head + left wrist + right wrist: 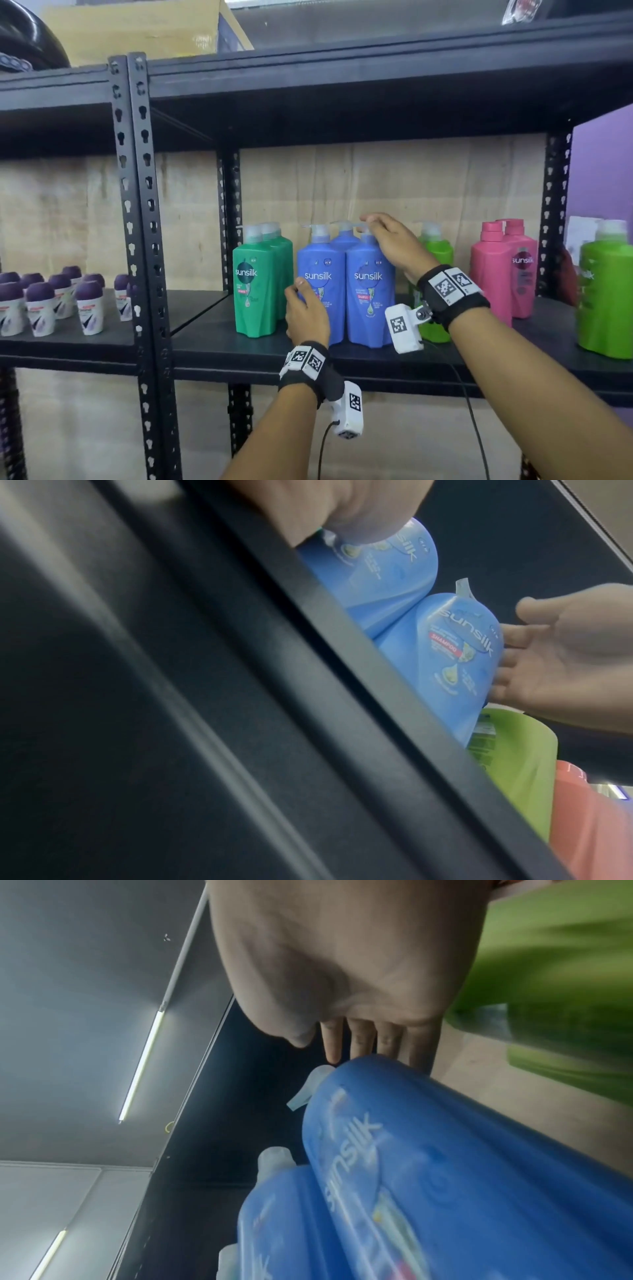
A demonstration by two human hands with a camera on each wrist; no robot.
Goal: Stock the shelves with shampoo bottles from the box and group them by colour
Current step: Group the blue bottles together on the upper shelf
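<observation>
On the black shelf (342, 349), from the head view, three blue bottles (322, 284) stand between green and lime ones. My left hand (306, 317) touches the front left bottle low, fingers relaxed. My right hand (394, 243) lies flat against the front right bottle (368, 291). From the left wrist view, its straight fingers (520, 645) touch the bottle's side; from the right wrist view, they reach behind its shoulder.

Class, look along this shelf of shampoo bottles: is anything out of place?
Yes. The lime green bottles are split: one stands beside the blue bottles, another sits far right, past the pink bottles. Nothing is spilled or toppled.
</observation>
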